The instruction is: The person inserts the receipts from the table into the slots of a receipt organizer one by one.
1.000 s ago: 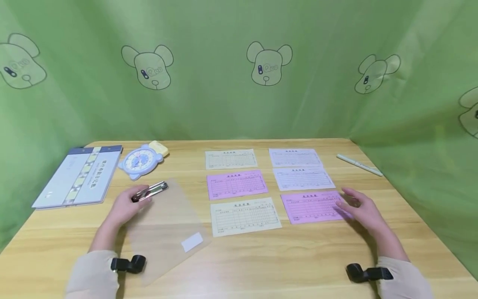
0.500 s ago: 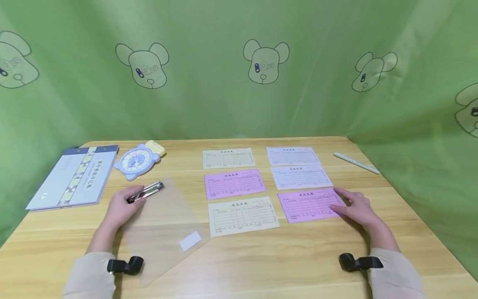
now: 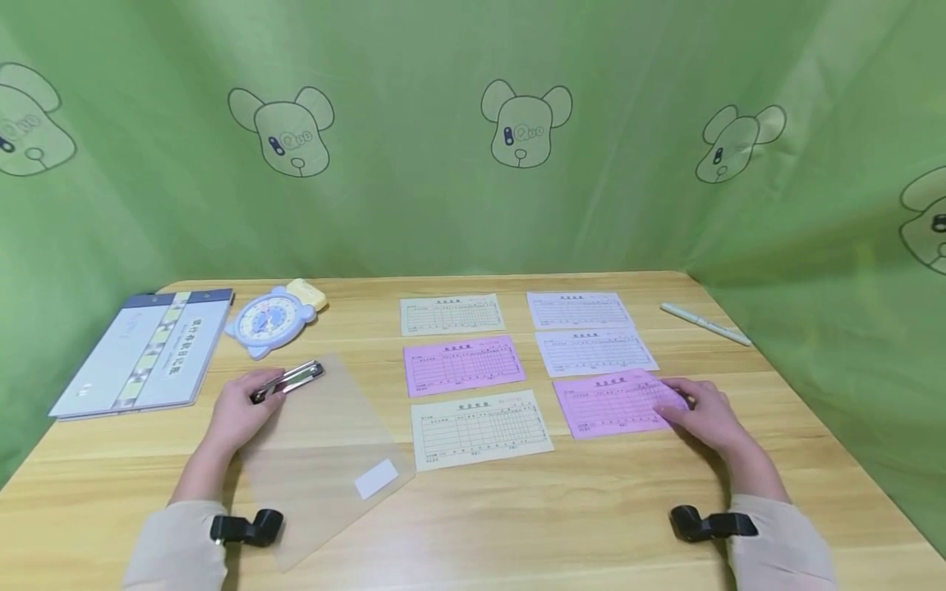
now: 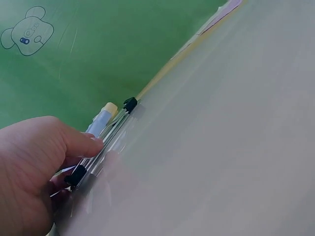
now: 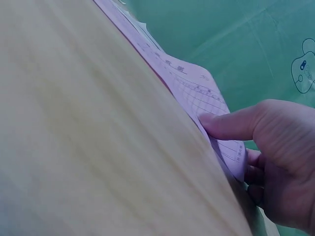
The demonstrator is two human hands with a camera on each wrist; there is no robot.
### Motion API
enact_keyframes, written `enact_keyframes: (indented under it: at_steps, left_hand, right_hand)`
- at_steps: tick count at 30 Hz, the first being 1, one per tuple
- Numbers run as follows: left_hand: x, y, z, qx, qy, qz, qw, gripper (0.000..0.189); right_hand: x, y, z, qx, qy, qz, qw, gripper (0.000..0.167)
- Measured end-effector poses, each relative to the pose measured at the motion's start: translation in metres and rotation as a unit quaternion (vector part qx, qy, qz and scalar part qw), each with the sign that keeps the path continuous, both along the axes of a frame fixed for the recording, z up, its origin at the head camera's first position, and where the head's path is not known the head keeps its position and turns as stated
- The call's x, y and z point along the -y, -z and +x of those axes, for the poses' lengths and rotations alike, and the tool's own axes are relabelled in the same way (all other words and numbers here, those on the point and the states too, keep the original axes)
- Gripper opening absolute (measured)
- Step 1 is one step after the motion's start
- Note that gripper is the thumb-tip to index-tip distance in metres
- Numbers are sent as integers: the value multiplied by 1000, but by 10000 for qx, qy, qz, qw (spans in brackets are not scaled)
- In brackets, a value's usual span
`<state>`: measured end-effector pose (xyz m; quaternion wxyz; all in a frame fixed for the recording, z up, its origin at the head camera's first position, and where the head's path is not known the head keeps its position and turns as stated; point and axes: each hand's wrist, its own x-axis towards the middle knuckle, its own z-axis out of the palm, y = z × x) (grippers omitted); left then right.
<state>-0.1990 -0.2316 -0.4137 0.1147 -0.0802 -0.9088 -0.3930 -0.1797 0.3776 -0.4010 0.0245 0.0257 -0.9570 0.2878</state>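
Wooden tabletop (image 3: pixel 562 517): right hand (image 3: pixel 705 414), the nearer, pinched the front-right pink slip (image 3: pixel 602 404) by its right end, long axis running leftward; left hand (image 3: pixel 244 414) gripped the metal clip (image 3: pixel 305 374).

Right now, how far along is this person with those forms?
Early, it seems. The layout looks done: six printed forms in two columns. In hand: the left hand holds the metal clip of the clear clipboard; the right hand pinches the right-column pink form. To go: that clip holds no form, and five forms lie unheld.

Right pink slip (image 3: pixel 606 404) partly hidden by right grip (image 3: pixel 704 413); left sleeve (image 3: pixel 177 546) cut off below.
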Motion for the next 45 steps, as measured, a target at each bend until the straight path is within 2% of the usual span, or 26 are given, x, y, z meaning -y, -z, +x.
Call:
enact_keyframes:
  at_steps: [4, 10, 18, 22, 25, 28, 37, 42, 45]
  left_hand:
    - [-1, -1, -1, 73, -65, -7, 10000, 34]
    - [-2, -2, -1, 104, -70, -11, 9999, 34]
    - [-2, -2, 0, 154, -52, 13, 9999, 35]
    - [-2, -1, 1, 177, -30, 54, 9998, 35]
    - [-2, 0, 1, 190, -30, 76, 9998, 35]
    - [-2, 0, 2, 187, -61, 101, 9998, 34]
    - [-2, -2, 2, 220, -100, 77, 9997, 34]
    - [-2, -3, 1, 190, -112, 38, 9997, 33]
    - [-3, -3, 0, 179, -97, 55, 9998, 33]
  right_hand:
    - [2, 2, 0, -34, 54, -354, 9994, 49]
    - [1, 3, 2, -56, 345, -593, 9976, 57]
    - [-3, 1, 7, -227, 273, -721, 9968, 29]
    - [-10, -3, 12, 258, 428, -1147, 9921, 31]
    - [-16, -6, 14, 732, 610, -1783, 9794, 35]
    - [-21, -7, 15, 959, 712, -2064, 9711, 36]
    - [-29, -13, 16, 1133, 710, -1726, 9759, 35]
    - [-32, -22, 17, 628, 326, -1347, 9884, 34]
    - [-32, -27, 19, 478, 240, -1331, 9897, 34]
